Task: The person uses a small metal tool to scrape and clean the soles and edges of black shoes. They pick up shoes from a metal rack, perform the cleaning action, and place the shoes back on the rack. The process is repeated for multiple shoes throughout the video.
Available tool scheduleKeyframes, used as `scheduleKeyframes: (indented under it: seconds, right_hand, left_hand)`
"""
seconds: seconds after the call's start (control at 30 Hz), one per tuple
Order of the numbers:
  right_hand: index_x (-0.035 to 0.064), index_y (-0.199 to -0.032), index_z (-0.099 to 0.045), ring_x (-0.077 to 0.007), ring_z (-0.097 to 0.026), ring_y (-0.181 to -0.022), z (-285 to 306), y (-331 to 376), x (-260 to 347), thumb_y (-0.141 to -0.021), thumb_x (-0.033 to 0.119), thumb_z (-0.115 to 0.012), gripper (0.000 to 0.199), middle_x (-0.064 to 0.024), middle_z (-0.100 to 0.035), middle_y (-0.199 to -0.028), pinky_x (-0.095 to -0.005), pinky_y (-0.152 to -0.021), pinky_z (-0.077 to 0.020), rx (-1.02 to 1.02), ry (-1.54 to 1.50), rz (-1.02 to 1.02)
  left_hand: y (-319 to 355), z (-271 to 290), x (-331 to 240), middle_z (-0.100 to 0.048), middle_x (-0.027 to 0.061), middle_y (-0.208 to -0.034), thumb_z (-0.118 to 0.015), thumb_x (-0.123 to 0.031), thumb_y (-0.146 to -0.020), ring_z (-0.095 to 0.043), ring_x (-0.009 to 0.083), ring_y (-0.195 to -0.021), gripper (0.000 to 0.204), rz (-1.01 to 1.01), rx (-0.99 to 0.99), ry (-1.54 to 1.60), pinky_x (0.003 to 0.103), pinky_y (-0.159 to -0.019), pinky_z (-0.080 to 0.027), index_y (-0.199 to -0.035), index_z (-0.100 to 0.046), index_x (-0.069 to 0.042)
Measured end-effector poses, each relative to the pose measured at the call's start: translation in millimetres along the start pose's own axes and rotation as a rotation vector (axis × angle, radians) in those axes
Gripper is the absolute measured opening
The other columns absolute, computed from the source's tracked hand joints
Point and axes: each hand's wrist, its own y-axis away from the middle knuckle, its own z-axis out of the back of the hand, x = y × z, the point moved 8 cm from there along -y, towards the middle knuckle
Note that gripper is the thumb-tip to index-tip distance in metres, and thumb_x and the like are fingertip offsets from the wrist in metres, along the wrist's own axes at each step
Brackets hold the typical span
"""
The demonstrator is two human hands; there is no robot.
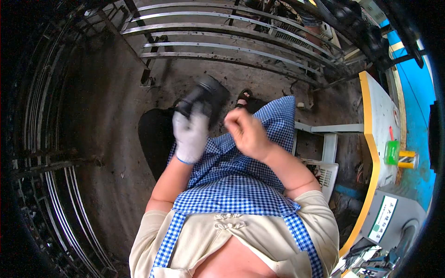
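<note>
A dark, stained concrete floor fills the scene, with curved grey metal strips lying across its far side and more stacked along its left edge. Above the person's lap, the left hand, in a white knit glove with a blue cuff, has its fingers wrapped around a dark, blurred, roughly cylindrical object, which sticks up past the fingertips over the knees. Just beside it to the right, apart from the object, the bare right hand is curled into a loose fist; whether it pinches anything cannot be told. Below both hands spreads a blue-and-white checked apron. A white plastic stool stands at the right, and beyond it a white table with a yellow edge carries a green container.
</note>
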Motion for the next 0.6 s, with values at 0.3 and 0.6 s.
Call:
scheduleKeyframes:
  seconds: [0.3,0.6]
  right_hand:
    - [0.0013,-0.099,-0.067,-0.0133,-0.064,-0.065,20.6,25.2,-63.5,-0.082,0.016,-0.073,0.023,-0.0079,-0.069,-0.079,-0.0269,-0.06,-0.0511,-0.034,-0.146,-0.359]
    - [0.0211,-0.142,-0.036,-0.0368,-0.064,-0.1,38.6,20.1,-4.9,-0.063,0.025,-0.083,0.092,-0.0174,-0.058,-0.124,-0.0419,-0.081,-0.0556,0.079,0.249,-0.057]
  left_hand:
    - [-40.7,12.2,-40.4,-0.062,0.004,-0.106,-0.057,-0.006,-0.093,-0.059,0.0119,-0.096,0.025,0.159,0.097,0.179,0.025,-0.086,-0.049,-0.117,-0.057,0.0]
    - [9.6,-80.3,-70.2,-0.062,0.0183,-0.079,-0.069,-0.022,-0.075,-0.06,0.0353,-0.076,0.027,-0.393,1.131,-0.863,0.042,-0.068,-0.049,-0.092,-0.064,-0.001]
